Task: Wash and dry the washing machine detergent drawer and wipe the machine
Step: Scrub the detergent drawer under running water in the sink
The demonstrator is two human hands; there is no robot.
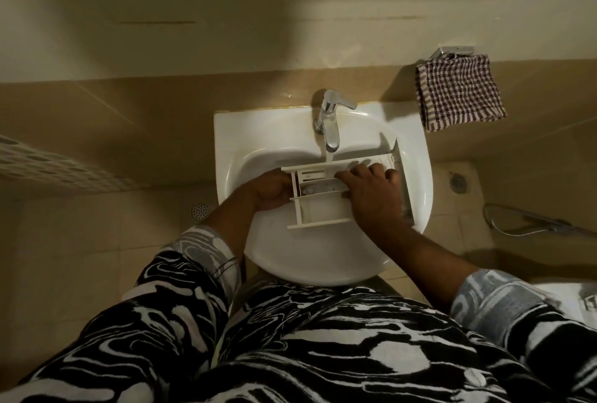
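The detergent drawer lies crosswise toward the back edge of the sink. The left hand grips its left end, and the right hand presses relaxed fingers on its compartments.

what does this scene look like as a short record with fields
place: sink, tap running
item: drawer held over the basin under the tap
left hand: grips the drawer's left end
right hand: fingers laid across its middle compartments
towel: checked, hanging on the wall right of the tap
stage: washing, not yet dried
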